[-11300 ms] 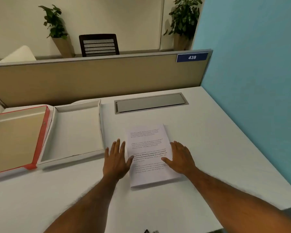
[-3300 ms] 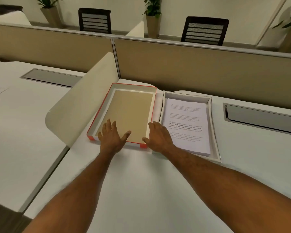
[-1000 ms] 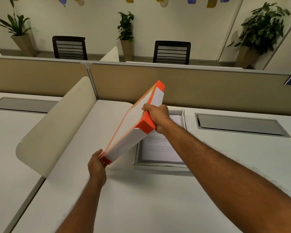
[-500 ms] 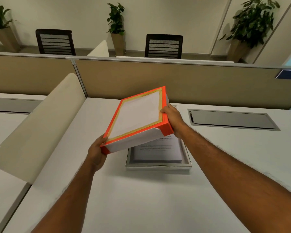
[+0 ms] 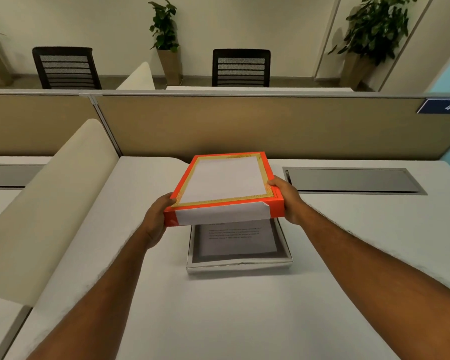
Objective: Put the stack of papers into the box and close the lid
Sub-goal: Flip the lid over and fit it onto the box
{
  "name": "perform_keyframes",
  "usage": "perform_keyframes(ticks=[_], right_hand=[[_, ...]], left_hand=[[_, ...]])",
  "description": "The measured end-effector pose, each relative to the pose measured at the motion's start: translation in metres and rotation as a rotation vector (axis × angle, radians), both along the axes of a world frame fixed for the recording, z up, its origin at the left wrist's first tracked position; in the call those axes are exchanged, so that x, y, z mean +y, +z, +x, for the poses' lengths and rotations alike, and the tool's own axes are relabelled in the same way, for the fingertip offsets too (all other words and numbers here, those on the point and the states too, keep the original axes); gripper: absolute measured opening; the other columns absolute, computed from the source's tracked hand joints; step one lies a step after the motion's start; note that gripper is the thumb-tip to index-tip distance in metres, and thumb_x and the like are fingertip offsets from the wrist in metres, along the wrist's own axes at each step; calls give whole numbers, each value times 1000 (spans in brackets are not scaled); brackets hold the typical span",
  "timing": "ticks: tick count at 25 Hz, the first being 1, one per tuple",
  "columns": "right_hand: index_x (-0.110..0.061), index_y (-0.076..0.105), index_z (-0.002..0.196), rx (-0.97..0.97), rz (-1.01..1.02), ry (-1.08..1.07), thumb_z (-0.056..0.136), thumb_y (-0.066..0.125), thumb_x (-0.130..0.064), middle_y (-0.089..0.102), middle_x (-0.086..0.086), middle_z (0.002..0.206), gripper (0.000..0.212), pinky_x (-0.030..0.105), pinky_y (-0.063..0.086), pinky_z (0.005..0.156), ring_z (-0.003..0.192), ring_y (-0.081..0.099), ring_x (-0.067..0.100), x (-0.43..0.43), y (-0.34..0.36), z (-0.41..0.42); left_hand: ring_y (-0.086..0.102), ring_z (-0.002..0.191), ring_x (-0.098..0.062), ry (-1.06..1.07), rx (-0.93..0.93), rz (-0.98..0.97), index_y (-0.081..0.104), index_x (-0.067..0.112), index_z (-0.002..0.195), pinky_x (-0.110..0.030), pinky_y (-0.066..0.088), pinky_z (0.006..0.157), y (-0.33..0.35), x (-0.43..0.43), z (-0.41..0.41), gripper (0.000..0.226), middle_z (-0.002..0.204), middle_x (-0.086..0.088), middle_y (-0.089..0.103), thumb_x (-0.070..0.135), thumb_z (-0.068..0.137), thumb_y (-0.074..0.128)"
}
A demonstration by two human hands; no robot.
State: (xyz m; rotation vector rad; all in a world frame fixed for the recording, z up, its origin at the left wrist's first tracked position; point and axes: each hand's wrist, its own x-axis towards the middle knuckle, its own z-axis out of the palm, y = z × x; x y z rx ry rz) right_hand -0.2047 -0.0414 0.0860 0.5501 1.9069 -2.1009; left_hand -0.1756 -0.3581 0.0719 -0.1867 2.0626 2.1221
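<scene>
Papers (image 5: pixel 238 239) lay stacked inside the open box (image 5: pixel 240 263), which sat on the white bench (image 5: pixel 218 320) directly in front of us, printed lines showing on the top sheet. Above the box's far part we held the lid (image 5: pixel 225 189), orange-edged with a gold border and a white centre panel, its top face up and roughly level, not yet seated on the box. The near end of the box and the lower part of the papers remained in view below the lid's near edge.

Our left hand (image 5: pixel 155 220) gripped the lid's near left corner, its fingers hidden beneath the lid and the thumb against the orange side. Our right hand (image 5: pixel 287 201) gripped the near right corner, thumb lying on the top rim and the fingers curled under the edge. Both hands were clamped on the lid; we could not tell how far the hidden fingers spread.

To the right, a grey recessed panel (image 5: pixel 353 180) was set into the bench. A cream curved divider (image 5: pixel 50 198) rose on the left, a tan partition (image 5: pixel 244 126) stood behind, and a blue plate (image 5: pixel 442 106) reading 438 hung on it.
</scene>
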Motion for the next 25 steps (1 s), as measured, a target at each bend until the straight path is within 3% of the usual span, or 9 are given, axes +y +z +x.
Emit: perform_keyframes(ticks=[4,8,11,17,22,25], right_hand=[[-24,53,122,1,-37,20,97,46,-29,69,6,105,26,33,58,71,86,70,24,9,-13,11],[-26,48,131,0,-25,45,98,45,-28,68,6,115,33,29,59,64,89,70,25,14,-28,29],[-30,43,136,9,-18,90,99,44,-25,65,6,123,37,29,60,65,93,70,27,16,-37,40],[-29,34,145,-20,45,135,98,46,-18,58,5,132,50,36,60,73,105,66,32,23,-59,66],[-28,25,150,60,218,148,93,59,-20,53,5,140,66,29,59,78,107,64,23,27,-82,82],[-28,22,151,120,294,183,90,64,-26,49,1,141,74,21,58,75,110,60,19,28,-90,89]], left_hand=[[63,101,-25,-8,-3,-41,47,17,128,-37,56,83,-16,9,10,56,116,-4,61,44,79,42],[60,105,-24,9,-11,-116,43,22,131,-36,55,83,-32,16,25,53,121,-1,56,44,83,46],[56,114,-26,14,-33,-217,35,21,142,-41,52,93,-51,17,40,46,132,-2,50,32,98,45],[51,118,-18,-95,-1,-320,23,20,149,-32,48,96,-69,32,74,54,136,4,42,26,99,44],[46,131,-23,-96,35,-366,16,23,152,-46,48,103,-89,36,85,63,150,-1,37,40,97,41],[45,133,-23,-97,36,-396,13,27,153,-46,46,106,-96,34,88,69,152,1,36,50,93,40]])
